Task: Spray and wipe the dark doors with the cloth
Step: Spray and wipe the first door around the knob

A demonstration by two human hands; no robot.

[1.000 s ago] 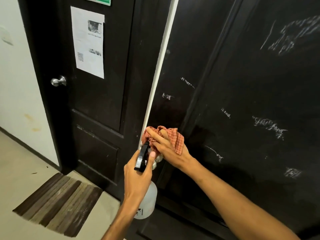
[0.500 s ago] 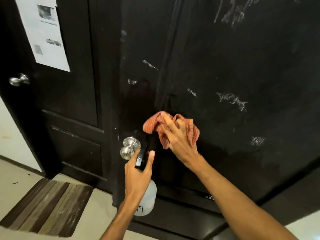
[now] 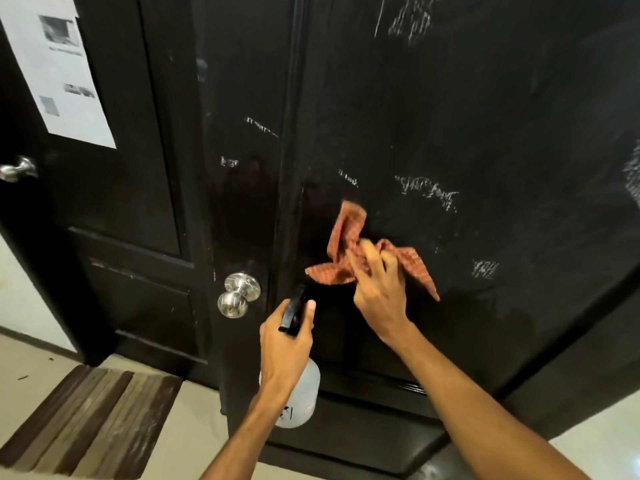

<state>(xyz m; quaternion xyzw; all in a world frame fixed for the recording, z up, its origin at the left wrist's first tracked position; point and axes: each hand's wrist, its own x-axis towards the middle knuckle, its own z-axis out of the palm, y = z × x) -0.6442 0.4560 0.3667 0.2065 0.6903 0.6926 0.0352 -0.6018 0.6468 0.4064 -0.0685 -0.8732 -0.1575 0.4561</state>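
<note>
My left hand (image 3: 285,344) grips a white plastic spray bottle (image 3: 300,400) by its black trigger head; I cannot tell what it contains. Beyond it, my right hand's (image 3: 379,289) fingers (image 3: 360,259) bunch an orange checked cloth (image 3: 346,244) against the dark door (image 3: 450,133), right of its silver knob (image 3: 239,294). Chalky marks (image 3: 427,192) streak the door above.

- Floor (image 3: 41,368): pale, light tiles, visible lower left and again at lower right corner.
- Striped doormat (image 3: 90,420) lies flat on floor, brown/tan bands, just in front of the left dark door (image 3: 114,202).
- Small dark speck of debris (image 3: 23,377) on floor left of mat.
- Door bottoms meet floor; right door (image 3: 450,133) base edge sits just above tile.
</note>
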